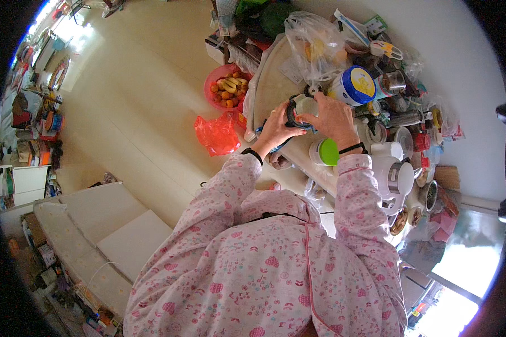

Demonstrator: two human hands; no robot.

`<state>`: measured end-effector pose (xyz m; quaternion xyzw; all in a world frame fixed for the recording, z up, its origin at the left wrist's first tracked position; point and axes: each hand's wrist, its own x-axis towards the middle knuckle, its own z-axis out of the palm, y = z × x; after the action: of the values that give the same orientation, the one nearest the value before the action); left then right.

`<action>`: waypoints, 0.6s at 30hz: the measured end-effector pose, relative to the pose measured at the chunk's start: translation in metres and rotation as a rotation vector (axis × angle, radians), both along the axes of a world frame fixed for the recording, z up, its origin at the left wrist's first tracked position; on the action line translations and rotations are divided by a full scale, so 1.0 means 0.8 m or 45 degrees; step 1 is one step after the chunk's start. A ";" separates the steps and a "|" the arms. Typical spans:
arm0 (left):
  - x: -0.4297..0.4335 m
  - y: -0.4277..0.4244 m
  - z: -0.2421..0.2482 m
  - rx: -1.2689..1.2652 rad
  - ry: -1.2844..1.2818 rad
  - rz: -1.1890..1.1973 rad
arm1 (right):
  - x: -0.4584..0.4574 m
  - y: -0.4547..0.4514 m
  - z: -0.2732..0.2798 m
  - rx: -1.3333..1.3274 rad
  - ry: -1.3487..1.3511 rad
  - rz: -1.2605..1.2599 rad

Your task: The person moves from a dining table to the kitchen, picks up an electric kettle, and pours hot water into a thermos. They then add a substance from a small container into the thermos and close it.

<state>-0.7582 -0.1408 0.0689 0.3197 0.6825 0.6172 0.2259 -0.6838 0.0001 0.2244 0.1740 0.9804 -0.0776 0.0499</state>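
Over the table, my left hand (pixel 278 128) is curled around a dark-rimmed round container (pixel 292 113). My right hand (pixel 335 116) reaches in from the other side, its thumb and fingers spread across a pale round piece (pixel 307 106) within the dark rim. Whether that piece is a lid or the container's inside cannot be told. A small black round part (pixel 313 90) shows just beyond my right fingertips. Below my right palm is a white jar with a green lid (pixel 328 152). A large tub with a blue-and-yellow lid (pixel 358 86) stands right of my right hand.
A clear plastic bag of fruit (pixel 316 46) lies at the table's far end. Jars and bottles crowd the wall side, with a white electric kettle (pixel 394 177) nearer me. Left of the table are a pink basin of fruit (pixel 213 84) and a red plastic bag (pixel 215 137).
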 end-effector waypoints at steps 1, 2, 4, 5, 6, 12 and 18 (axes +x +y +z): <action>0.002 0.001 -0.004 -0.004 0.069 0.042 | 0.002 0.001 -0.003 0.028 0.040 0.020; 0.003 0.001 -0.007 -0.015 0.133 0.080 | 0.003 0.001 -0.007 0.052 0.111 0.055; 0.003 0.001 -0.012 0.011 0.137 0.071 | 0.000 0.001 -0.018 -0.004 0.421 0.207; 0.002 0.001 -0.014 0.014 0.133 0.062 | -0.001 0.001 -0.021 -0.053 0.508 0.222; 0.001 0.001 -0.015 0.019 0.154 0.051 | 0.000 0.002 -0.022 -0.049 0.497 0.229; -0.004 0.004 -0.010 0.021 0.167 0.005 | -0.008 -0.017 0.000 -0.013 0.091 -0.128; 0.000 -0.002 0.001 0.043 0.151 0.030 | -0.009 -0.013 0.012 -0.009 0.015 -0.149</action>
<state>-0.7579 -0.1423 0.0699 0.3514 0.6880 0.6112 0.1723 -0.6907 -0.0101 0.2337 0.2303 0.9686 -0.0847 0.0402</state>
